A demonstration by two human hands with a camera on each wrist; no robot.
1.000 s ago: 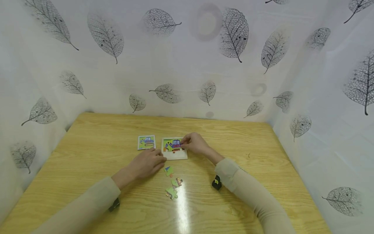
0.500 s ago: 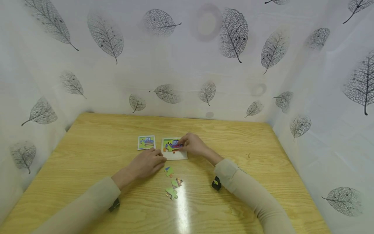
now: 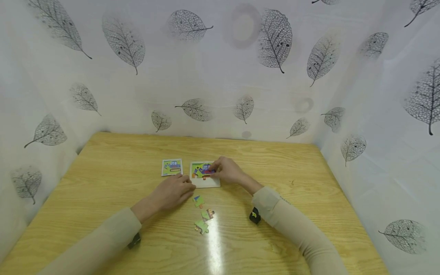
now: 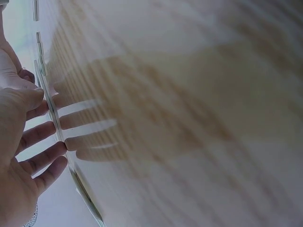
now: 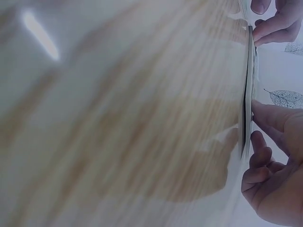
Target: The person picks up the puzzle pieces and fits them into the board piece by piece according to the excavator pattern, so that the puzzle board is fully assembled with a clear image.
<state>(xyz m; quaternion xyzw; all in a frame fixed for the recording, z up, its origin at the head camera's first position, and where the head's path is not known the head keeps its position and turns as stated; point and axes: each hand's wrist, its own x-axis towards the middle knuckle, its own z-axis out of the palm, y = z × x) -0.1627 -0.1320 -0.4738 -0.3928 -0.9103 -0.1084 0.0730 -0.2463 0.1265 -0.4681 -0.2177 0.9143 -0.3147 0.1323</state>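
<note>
On the table lies a small jigsaw tray (image 3: 207, 183), its upper part filled with pieces showing a blue and red digger; the lower strip is bare. My right hand (image 3: 228, 170) pinches a puzzle piece at the tray's right side, thumb and forefinger over the picture; the fingers mostly hide the piece. In the right wrist view, the other fingers of the right hand (image 5: 277, 175) are curled beside the tray edge (image 5: 247, 90). My left hand (image 3: 173, 191) rests with fingertips at the tray's lower left corner; the left wrist view shows its fingers (image 4: 40, 137) relaxed and spread.
A picture card (image 3: 172, 167) of the same digger lies left of the tray. Three loose pieces lie nearer: one green and blue (image 3: 198, 201), one green and brown (image 3: 207, 215), one green (image 3: 201, 227). Black objects sit under the right sleeve (image 3: 254, 215) and left sleeve (image 3: 135, 240).
My right hand has shifted slightly left over the picture, its fingertips covering more of the digger, then stayed nearly still. The left hand and loose pieces have not moved.
</note>
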